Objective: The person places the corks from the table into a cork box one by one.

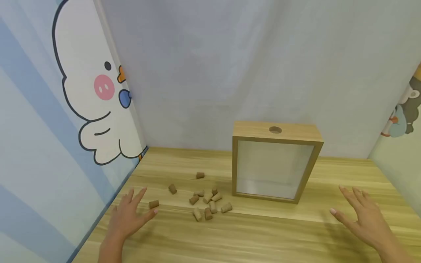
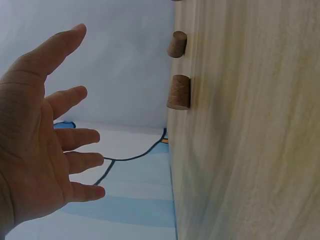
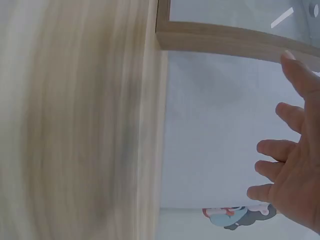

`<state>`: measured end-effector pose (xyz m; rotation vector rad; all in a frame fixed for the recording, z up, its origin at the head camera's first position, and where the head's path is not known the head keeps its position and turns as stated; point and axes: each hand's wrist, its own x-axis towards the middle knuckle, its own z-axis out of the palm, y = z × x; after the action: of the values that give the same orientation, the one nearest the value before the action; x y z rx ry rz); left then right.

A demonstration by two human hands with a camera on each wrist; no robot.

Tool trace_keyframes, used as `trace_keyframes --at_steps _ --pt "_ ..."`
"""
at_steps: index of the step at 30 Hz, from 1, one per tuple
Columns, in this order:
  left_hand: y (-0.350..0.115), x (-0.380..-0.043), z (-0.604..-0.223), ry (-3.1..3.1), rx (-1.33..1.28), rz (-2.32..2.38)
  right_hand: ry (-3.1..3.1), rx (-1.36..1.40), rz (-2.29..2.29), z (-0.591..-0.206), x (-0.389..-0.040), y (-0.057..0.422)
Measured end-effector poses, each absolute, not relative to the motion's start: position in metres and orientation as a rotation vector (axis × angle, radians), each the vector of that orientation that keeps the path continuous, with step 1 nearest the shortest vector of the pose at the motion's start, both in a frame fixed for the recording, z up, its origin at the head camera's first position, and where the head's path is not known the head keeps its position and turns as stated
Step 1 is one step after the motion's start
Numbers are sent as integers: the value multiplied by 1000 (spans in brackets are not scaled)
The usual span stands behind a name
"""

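My left hand [image 1: 126, 215] hovers over the left of the table with fingers spread, holding nothing. A brown cork [image 1: 154, 204] lies just beside its thumb; the left wrist view shows this cork [image 2: 179, 92] and another cork [image 2: 177, 44] past the fingertips. More corks, light and dark, lie scattered toward the middle, among them a pale cork [image 1: 226, 208] close to the box. The wooden-framed box [image 1: 276, 199] stands upright with a clear front and a round hole [image 1: 275, 129] in its top. Right of it, my right hand [image 1: 365, 219] is held above the table, fingers apart and holding nothing.
The wood-grain table [image 1: 263, 237] reaches back to a pale curtain [image 1: 197, 73]. On the left stands a blue and white curtain with a cartoon bird [image 1: 85, 84]. Another printed curtain [image 1: 404, 109] closes off the right side.
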<state>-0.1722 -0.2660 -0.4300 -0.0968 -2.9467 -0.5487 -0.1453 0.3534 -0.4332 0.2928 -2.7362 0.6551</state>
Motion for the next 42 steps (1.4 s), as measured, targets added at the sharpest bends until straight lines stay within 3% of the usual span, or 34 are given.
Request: trace_keyframes --at_steps 14,28,42 --pt "-280 -191 -450 -2891 -135 -949 -2499 297 1124 -401 -171 323" --pt "-286 -215 -464 -2775 67 -1571 -1900 455 1814 -366 -207 282" --pt "-295 -220 -482 -2815 111 -1601 -1843 417 1821 -331 -254 267"
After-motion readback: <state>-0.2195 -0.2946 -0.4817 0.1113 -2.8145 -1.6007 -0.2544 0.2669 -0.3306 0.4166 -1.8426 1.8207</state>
